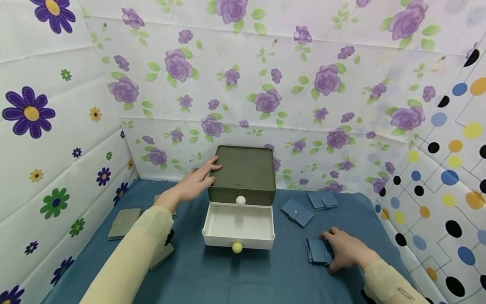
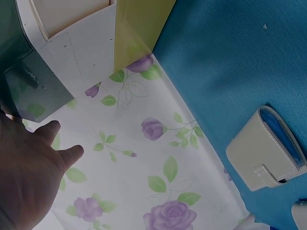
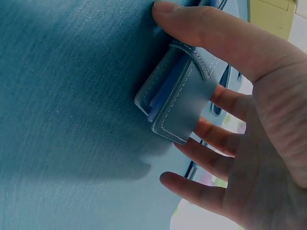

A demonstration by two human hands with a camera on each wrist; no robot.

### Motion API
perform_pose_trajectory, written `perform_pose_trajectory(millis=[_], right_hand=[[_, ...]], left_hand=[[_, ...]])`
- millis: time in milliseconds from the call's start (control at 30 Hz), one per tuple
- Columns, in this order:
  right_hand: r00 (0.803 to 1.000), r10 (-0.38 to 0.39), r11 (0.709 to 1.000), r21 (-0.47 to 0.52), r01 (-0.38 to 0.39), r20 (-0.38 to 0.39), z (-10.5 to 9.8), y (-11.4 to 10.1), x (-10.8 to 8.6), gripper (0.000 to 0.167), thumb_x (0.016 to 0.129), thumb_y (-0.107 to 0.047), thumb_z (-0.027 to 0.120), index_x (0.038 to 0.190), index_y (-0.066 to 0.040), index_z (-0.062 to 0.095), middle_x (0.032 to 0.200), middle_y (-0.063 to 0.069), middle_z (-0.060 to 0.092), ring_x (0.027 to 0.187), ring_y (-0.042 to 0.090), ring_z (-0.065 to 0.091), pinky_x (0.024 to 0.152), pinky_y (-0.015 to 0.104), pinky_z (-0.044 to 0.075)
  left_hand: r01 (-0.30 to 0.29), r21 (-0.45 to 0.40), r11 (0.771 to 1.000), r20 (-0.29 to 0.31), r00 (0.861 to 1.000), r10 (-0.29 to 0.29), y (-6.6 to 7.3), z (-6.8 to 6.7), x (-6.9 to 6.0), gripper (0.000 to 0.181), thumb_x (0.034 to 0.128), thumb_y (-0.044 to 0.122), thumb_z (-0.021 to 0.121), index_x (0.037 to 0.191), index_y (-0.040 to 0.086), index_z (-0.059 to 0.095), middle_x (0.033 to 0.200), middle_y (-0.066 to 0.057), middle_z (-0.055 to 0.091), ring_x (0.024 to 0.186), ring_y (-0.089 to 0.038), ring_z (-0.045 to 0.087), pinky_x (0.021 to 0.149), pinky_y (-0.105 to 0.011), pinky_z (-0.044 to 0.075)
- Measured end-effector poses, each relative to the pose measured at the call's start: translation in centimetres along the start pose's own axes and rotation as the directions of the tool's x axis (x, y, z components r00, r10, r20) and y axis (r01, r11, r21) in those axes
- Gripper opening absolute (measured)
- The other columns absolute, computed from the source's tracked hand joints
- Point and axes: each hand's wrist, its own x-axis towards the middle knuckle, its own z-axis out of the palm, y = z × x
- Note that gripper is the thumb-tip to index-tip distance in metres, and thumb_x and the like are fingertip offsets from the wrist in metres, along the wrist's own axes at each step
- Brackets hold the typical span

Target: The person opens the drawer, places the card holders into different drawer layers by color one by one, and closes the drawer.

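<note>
A dark green box (image 1: 244,169) with a white knob stands at the back, its white lower drawer (image 1: 239,221) pulled out and bare inside, with a yellow-green knob. My left hand (image 1: 193,183) rests on the box's left edge, fingers extended over the top. At the right, my right hand (image 1: 347,249) is spread around a blue card wallet (image 1: 318,252) lying on the cloth. In the right wrist view, thumb and fingers stand apart on either side of this snap-strap wallet (image 3: 180,98); whether any fingertip touches it I cannot tell.
Two more blue wallets (image 1: 297,212) lie right of the box. Beige wallets (image 1: 124,223) lie at the left, partly behind my left sleeve. Blue cloth (image 1: 243,278) covers the table. Flowered sheets (image 1: 265,84) hang behind and left, a dotted sheet (image 1: 448,177) right.
</note>
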Motion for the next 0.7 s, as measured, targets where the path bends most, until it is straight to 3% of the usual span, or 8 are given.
perform_pose_trajectory(millis=[167,433,700], right_hand=[[1.000,-0.011,1.000,0.014,0.011,-0.010,0.0,0.2,-0.2,0.084,0.065,-0.035,0.104,0.138,-0.021,0.066,0.132,0.011,0.057,0.108,0.031,0.061,0.081,0.057,0.054],[1.000,0.005,1.000,0.010,-0.005,0.008,0.2,0.9,0.1,0.084,0.070,-0.041,0.100,0.142,-0.016,0.066,0.142,0.016,0.058,0.124,0.040,0.062,0.093,0.067,0.052],[0.999,-0.015,1.000,0.011,0.015,-0.030,-1.5,-0.1,0.3,0.086,0.071,-0.049,0.098,0.143,-0.015,0.066,0.144,0.017,0.059,0.125,0.040,0.062,0.093,0.066,0.053]], left_hand=[[0.004,0.003,1.000,-0.003,1.000,-0.004,0.1,0.0,0.0,0.052,0.1189,0.034,0.037,0.167,0.016,0.037,0.181,-0.001,0.000,0.165,-0.031,0.006,0.124,-0.070,-0.007],[0.001,0.006,1.000,0.003,1.000,-0.001,0.0,0.5,-0.1,0.052,0.1189,0.036,0.037,0.167,0.016,0.037,0.181,-0.003,0.001,0.165,-0.030,0.005,0.124,-0.072,-0.004],[0.014,0.003,1.000,-0.012,1.000,-0.014,-0.2,0.0,0.0,0.054,0.1187,0.040,0.036,0.168,0.019,0.035,0.180,0.003,0.003,0.165,-0.028,0.006,0.125,-0.068,-0.008]])
